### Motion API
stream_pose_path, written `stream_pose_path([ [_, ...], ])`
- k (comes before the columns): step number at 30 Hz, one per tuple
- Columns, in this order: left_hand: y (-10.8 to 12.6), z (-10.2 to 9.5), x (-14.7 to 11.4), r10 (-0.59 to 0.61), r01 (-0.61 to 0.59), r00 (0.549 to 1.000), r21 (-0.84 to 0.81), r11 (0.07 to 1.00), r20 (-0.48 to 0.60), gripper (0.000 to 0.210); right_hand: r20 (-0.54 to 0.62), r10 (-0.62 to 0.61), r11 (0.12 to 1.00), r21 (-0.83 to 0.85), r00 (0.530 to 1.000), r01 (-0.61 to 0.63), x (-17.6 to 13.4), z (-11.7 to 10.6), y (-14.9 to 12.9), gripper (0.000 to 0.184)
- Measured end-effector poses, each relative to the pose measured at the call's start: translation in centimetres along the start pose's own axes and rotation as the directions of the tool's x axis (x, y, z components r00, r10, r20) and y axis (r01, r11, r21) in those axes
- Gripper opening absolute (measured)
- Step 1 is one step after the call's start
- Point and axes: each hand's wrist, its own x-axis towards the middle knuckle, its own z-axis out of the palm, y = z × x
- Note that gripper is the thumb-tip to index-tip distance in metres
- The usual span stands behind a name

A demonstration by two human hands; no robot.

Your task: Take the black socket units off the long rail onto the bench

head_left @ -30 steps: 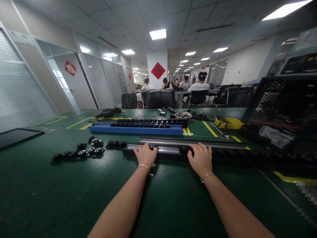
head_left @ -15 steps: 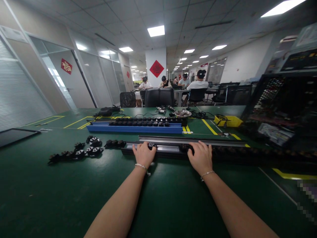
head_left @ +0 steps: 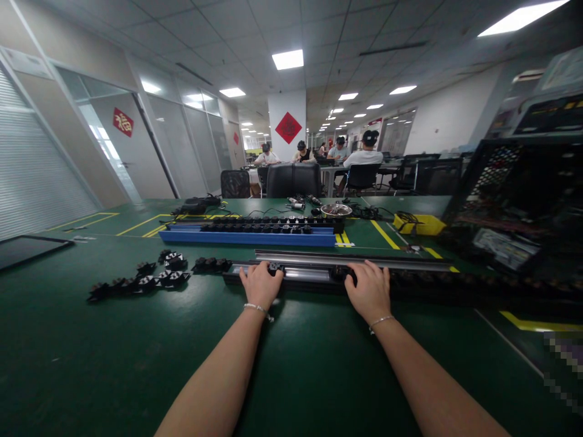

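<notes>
A long black rail point(head_left: 307, 275) with a silver inner channel lies crosswise in front of me. My left hand point(head_left: 261, 286) has its thumb and fingers closed around a small black block-shaped part point(head_left: 276, 267) in the channel. My right hand point(head_left: 370, 290) grips another black part point(head_left: 339, 272) farther along the same rail, its fingertips partly hidden. Silver channel shows between the two hands. To the right of my right hand, a dark row of similar parts point(head_left: 437, 280) runs on along the rail. Several more black parts point(head_left: 212, 264) lie just off its left end.
Loose black parts point(head_left: 146, 280) are scattered at the left. Behind the rail lie a second rail point(head_left: 364, 260) and a blue rail point(head_left: 246, 237) bearing parts. A metal bowl point(head_left: 336, 209), a yellow tray point(head_left: 419, 224) and an open computer case point(head_left: 514, 200) stand farther back.
My left hand has shifted slightly left along the rail, and the black part at its fingers has moved left too. My right hand stays in the same place.
</notes>
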Motion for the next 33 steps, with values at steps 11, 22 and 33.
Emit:
stream_pose_path([
  [11, -0.5, 0.1, 0.2, -0.009, 0.009, 1.0, 0.01, 1.0, -0.018, 0.033, 0.021, 0.006, 1.0, -0.008, 1.0, -0.005, 0.0, 0.0, 0.0, 0.032],
  [22, -0.9, -0.1, 0.4, -0.051, 0.051, 0.999, -0.005, 0.999, -0.007, 0.035, 0.002, 0.0, 1.0, 0.006, 1.0, 0.0, 0.0, 0.1, 0.1, 0.032],
  [33, -1.1, -0.3, 0.6, -0.085, 0.085, 0.996, -0.033, 0.996, -0.001, 0.032, 0.037, 0.018, 1.0, 0.006, 0.999, -0.018, 0.1, -0.1, 0.1, 0.032],
])
